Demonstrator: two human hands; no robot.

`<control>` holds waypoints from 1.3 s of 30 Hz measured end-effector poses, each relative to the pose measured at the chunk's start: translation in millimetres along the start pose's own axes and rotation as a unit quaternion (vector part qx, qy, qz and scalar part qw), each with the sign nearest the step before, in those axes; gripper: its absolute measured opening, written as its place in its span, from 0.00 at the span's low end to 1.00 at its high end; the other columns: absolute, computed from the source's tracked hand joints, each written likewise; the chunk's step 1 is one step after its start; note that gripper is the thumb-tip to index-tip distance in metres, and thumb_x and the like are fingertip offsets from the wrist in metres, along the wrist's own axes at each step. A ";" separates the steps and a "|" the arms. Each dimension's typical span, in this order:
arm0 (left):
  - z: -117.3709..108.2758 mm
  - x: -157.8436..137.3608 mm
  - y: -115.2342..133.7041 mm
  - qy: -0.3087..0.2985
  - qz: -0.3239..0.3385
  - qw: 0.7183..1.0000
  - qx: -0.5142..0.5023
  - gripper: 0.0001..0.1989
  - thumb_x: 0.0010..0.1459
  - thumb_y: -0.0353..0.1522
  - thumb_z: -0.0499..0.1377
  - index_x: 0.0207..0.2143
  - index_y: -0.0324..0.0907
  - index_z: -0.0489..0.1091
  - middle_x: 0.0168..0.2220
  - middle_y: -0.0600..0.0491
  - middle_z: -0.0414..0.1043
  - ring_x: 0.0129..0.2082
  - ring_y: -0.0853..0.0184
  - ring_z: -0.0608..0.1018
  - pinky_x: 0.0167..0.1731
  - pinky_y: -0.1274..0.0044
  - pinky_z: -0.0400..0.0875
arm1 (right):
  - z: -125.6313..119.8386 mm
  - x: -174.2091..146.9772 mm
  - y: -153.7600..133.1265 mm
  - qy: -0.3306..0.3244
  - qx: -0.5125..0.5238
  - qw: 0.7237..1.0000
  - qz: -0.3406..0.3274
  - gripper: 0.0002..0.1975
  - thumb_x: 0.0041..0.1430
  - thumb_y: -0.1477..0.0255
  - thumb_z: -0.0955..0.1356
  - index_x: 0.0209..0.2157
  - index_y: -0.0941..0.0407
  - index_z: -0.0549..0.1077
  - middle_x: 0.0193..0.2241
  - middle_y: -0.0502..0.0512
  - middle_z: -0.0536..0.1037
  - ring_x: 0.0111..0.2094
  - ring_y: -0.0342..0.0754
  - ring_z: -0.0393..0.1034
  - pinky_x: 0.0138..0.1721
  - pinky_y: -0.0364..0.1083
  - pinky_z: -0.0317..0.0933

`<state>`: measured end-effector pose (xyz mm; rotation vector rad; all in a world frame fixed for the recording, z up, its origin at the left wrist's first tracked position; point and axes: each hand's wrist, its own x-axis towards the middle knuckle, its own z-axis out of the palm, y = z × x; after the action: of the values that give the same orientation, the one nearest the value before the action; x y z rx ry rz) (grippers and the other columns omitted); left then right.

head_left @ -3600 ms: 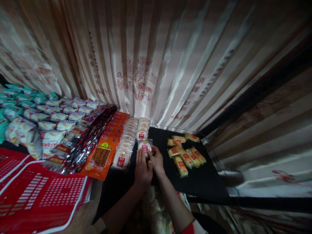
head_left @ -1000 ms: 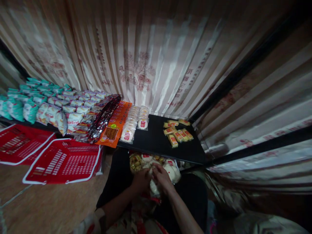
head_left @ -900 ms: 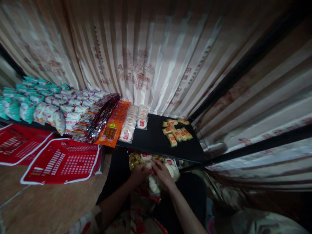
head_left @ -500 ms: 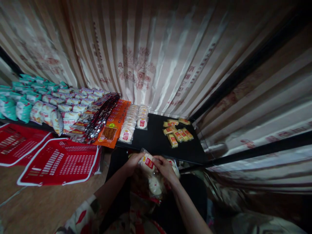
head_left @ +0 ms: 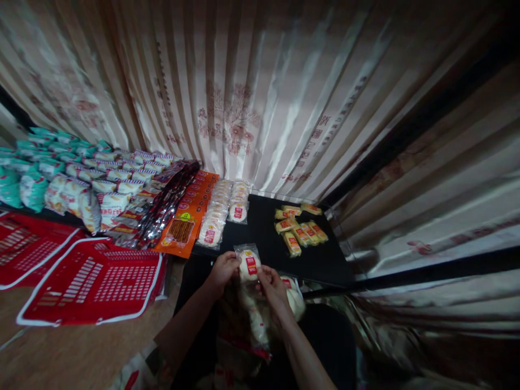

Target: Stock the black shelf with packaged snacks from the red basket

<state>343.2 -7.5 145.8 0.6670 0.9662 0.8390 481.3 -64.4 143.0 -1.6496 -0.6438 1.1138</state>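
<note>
Between my two hands is a clear packet of round white crackers (head_left: 249,264) with a red label. My left hand (head_left: 224,271) pinches its left edge, and my right hand (head_left: 273,287) grips its lower right side. Beneath them, partly hidden by my hands and arms, more white packets (head_left: 258,324) lie in a dim bag or box over my lap. On the black table (head_left: 247,241) ahead stand two rows of similar cracker packets (head_left: 210,230), the shorter row (head_left: 238,208) on the right.
Yellow snack packets (head_left: 301,233) lie loosely on the table's right part. Left of the crackers are an orange snack bag (head_left: 181,227), dark shiny packets (head_left: 162,206), white bags (head_left: 111,208) and teal bags (head_left: 31,189). Red baskets (head_left: 95,284) sit below. A pleated curtain (head_left: 264,108) hangs behind.
The cracker packet has come more upright between my hands, its label now facing me more squarely. My view has shifted slightly, so the table sits a little lower.
</note>
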 end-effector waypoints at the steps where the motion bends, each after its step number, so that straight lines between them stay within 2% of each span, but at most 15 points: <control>1: 1.9 2.8 0.9 0.011 0.012 1.000 0.001 0.15 0.42 0.37 0.65 0.31 0.38 0.69 0.24 0.54 0.73 0.22 0.71 0.73 0.24 0.81 0.65 | 0.4 2.7 -0.9 -0.006 -0.007 1.000 -0.004 0.24 0.38 0.54 0.72 0.35 0.56 0.72 0.16 0.45 0.70 0.17 0.42 0.63 0.17 0.40 0.55; 5: 7.1 16.4 5.5 0.056 0.053 0.997 0.025 0.13 0.44 0.36 0.63 0.32 0.39 0.70 0.25 0.54 0.74 0.23 0.70 0.74 0.25 0.80 0.66 | -0.9 19.1 -4.1 -0.036 -0.092 0.993 -0.056 0.20 0.39 0.53 0.70 0.29 0.55 0.74 0.19 0.49 0.74 0.22 0.45 0.66 0.25 0.43 0.60; 9: 6.7 29.0 12.3 0.109 0.083 0.980 0.146 0.09 0.49 0.34 0.60 0.33 0.41 0.72 0.28 0.53 0.76 0.30 0.67 0.76 0.31 0.78 0.68 | -1.3 37.1 -7.6 -0.047 -0.164 0.981 -0.087 0.21 0.39 0.52 0.69 0.27 0.55 0.75 0.22 0.51 0.76 0.25 0.47 0.68 0.28 0.44 0.61; 13: 6.0 35.4 18.3 0.146 0.108 0.938 0.297 0.10 0.52 0.32 0.56 0.36 0.42 0.74 0.31 0.51 0.77 0.35 0.62 0.77 0.40 0.74 0.68 | 4.6 51.2 -12.5 -0.049 -0.125 0.988 -0.070 0.22 0.37 0.53 0.70 0.29 0.56 0.75 0.19 0.49 0.73 0.21 0.44 0.65 0.23 0.42 0.58; 16: 7.8 38.6 14.8 0.164 0.150 0.907 0.359 0.18 0.53 0.31 0.53 0.46 0.40 0.71 0.42 0.45 0.76 0.44 0.57 0.75 0.49 0.68 0.66 | 11.5 61.5 -16.6 -0.054 -0.094 0.993 -0.051 0.20 0.36 0.55 0.71 0.28 0.55 0.73 0.16 0.45 0.69 0.17 0.41 0.61 0.18 0.41 0.54; 20: 9.9 46.9 -1.8 0.177 0.245 0.866 0.399 0.28 0.52 0.29 0.51 0.57 0.36 0.61 0.55 0.42 0.67 0.55 0.56 0.68 0.57 0.66 0.59 | 20.7 78.5 -21.2 -0.051 -0.070 0.995 -0.047 0.17 0.36 0.58 0.72 0.25 0.55 0.71 0.15 0.44 0.68 0.16 0.40 0.61 0.16 0.40 0.55; 23: 9.7 54.6 -13.6 0.150 0.283 0.833 0.450 0.27 0.53 0.28 0.49 0.57 0.33 0.61 0.59 0.40 0.62 0.58 0.56 0.65 0.59 0.65 0.57 | 27.8 91.7 -23.7 -0.052 -0.064 0.995 -0.055 0.15 0.37 0.60 0.71 0.26 0.56 0.71 0.15 0.44 0.68 0.16 0.40 0.62 0.17 0.39 0.57; 27: 10.6 62.3 -19.0 0.139 0.286 0.802 0.506 0.26 0.55 0.28 0.49 0.56 0.31 0.63 0.62 0.38 0.57 0.62 0.52 0.58 0.61 0.60 0.54 | 38.0 106.4 -27.3 -0.055 -0.071 0.994 -0.062 0.13 0.40 0.62 0.70 0.26 0.55 0.71 0.16 0.44 0.69 0.17 0.40 0.63 0.18 0.40 0.59; 33: 14.5 74.6 -13.4 0.126 0.289 0.792 0.522 0.26 0.55 0.26 0.47 0.56 0.28 0.63 0.62 0.37 0.55 0.64 0.52 0.56 0.62 0.59 0.53 | 54.4 123.9 -37.9 -0.043 -0.085 0.993 -0.076 0.07 0.44 0.66 0.68 0.26 0.55 0.71 0.15 0.44 0.70 0.16 0.41 0.65 0.19 0.40 0.61; 39: 9.2 90.2 -11.2 0.137 0.286 0.787 0.530 0.27 0.54 0.24 0.47 0.56 0.29 0.62 0.61 0.37 0.58 0.64 0.53 0.57 0.62 0.60 0.54 | 66.2 133.0 -44.6 -0.015 -0.143 0.985 -0.099 0.03 0.47 0.68 0.68 0.26 0.53 0.70 0.16 0.45 0.70 0.16 0.43 0.66 0.19 0.41 0.62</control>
<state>383.2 61.9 102.0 1.9298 1.5369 0.8795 484.1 90.3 131.4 -1.7671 -1.0023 0.9346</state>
